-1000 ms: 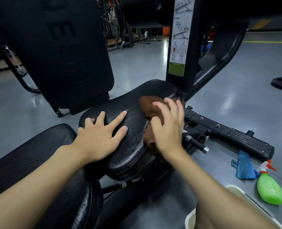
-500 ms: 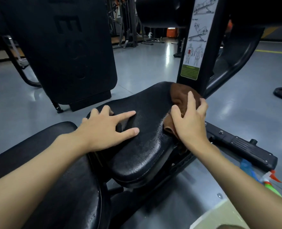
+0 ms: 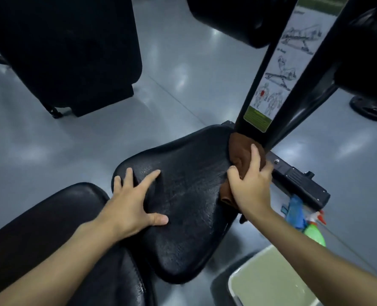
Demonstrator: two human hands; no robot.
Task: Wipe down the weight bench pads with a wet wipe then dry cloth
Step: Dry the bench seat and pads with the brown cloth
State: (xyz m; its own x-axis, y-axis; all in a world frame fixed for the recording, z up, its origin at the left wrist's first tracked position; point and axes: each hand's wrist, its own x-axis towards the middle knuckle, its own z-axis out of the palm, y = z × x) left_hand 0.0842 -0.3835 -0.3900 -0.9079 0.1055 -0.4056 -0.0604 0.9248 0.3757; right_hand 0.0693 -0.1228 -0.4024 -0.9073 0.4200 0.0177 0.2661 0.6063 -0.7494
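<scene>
The black seat pad (image 3: pixel 189 195) of the weight bench fills the middle of the view, its surface glistening. My right hand (image 3: pixel 251 184) presses a brown cloth (image 3: pixel 240 149) against the pad's far right edge, right at the foot of the black upright post (image 3: pixel 269 85). The fingers are spread over the cloth. My left hand (image 3: pixel 130 206) lies flat on the pad's left side with fingers splayed. A second black pad (image 3: pixel 50 228) runs under my left forearm at the lower left.
A black frame bar (image 3: pixel 298 180) runs along the floor to the right of the seat. Beside it lie a blue cloth (image 3: pixel 295 210) and a green spray bottle (image 3: pixel 314 235). A white bin (image 3: pixel 269 281) stands at the lower right. A large black pad (image 3: pixel 68 51) stands at the back left, a weight plate (image 3: pixel 370 109) at the far right.
My right hand has slid the brown cloth from the middle of the seat to its far right edge by the post. My head has tipped down and closer. The left hand stays put.
</scene>
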